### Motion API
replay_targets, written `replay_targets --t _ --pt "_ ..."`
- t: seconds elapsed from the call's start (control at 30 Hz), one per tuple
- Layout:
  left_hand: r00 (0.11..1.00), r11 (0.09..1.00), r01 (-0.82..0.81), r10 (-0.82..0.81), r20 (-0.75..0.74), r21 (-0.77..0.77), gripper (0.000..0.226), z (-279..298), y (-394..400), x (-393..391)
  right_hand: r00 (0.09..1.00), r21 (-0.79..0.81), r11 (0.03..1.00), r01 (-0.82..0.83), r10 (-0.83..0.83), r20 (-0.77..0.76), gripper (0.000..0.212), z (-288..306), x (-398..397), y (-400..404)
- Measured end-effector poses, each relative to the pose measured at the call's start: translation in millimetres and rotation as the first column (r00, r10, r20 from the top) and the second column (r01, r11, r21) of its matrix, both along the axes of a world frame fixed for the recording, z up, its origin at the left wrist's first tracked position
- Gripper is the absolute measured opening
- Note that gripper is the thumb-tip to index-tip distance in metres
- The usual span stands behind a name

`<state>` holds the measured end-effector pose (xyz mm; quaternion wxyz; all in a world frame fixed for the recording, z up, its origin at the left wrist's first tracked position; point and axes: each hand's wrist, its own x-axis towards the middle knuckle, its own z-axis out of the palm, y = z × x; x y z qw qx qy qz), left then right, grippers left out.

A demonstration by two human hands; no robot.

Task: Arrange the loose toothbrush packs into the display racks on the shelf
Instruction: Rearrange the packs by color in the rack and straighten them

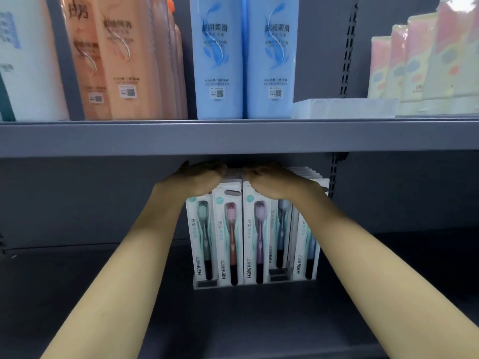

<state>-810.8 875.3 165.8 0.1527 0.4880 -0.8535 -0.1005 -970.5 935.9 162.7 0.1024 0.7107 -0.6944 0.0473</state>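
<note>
**Packs racked, hands squaring the tops**

Store shelving, grey metal; the upper shelf carries shampoo bottles and tissue packs. Lower shelf is dark, with a clear display rack near the middle.

Progress: looks near done. The toothbrush packs stand in the rack in rows, several deep on the side under the right-hand fingers. No loose packs show anywhere on the lower shelf, though its far sides are dim. What seems left is evening out the rows; the pack just below the right wrist leans a bit off line.

Left hand and right hand both lie over the pack tops, palms down, close together. Left fingers look mostly straight and pressing. Right fingers bend over the top edges; can't tell whether they pinch a pack or only push, tips are in shadow under the upper shelf.

Orientation: packs upright, long axis vertical. Bristle heads sit just below the fingers, handles run down away from them into the rack base. Printed faces point out toward the camera.
</note>
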Motion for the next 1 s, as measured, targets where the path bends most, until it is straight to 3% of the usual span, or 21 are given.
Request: replay_targets --t 0.1,0.23,0.33,0.57,0.67,0.8,0.9,1.0 --pt "0.995 1.000 -0.025 0.024 -0.095 -0.013 0.048 -4 -10 20 1.000 0.006 1.000 -0.004 0.004 -0.022 0.047 2 4 3" --pt "0.953 0.994 -0.019 0.049 -0.300 0.105 0.049 -23 -29 40 1.000 0.002 1.000 -0.010 0.010 -0.006 0.045 6 24 1" --pt "0.914 0.985 0.032 0.041 -0.405 0.170 0.050 -35 -31 42 0.996 0.064 0.998 -0.008 0.013 -0.085 0.044 5 40 -2" --pt "0.845 0.970 0.118 0.016 -0.534 0.215 0.050 -42 -36 40 0.997 0.025 0.999 0.030 -0.028 -0.067 0.047 5 45 1" --pt "0.769 0.955 0.114 0.089 -0.633 0.273 0.054 -49 -41 36 1.000 0.059 0.998 0.011 -0.010 -0.015 0.045 1 48 1" --pt "0.663 0.906 0.183 0.173 -0.728 0.381 0.079 -56 -48 27 0.999 0.020 0.999 0.038 -0.039 0.013 0.042 0 48 2" --pt "0.620 0.905 0.218 0.160 -0.768 0.364 0.082 -78 -81 20 0.999 0.015 0.999 0.040 -0.040 0.034 0.043 1 51 2" --pt "0.593 0.909 0.244 0.135 -0.793 0.337 0.061 -70 -61 27 0.997 0.035 0.998 0.053 -0.055 0.053 0.045 2 52 2"
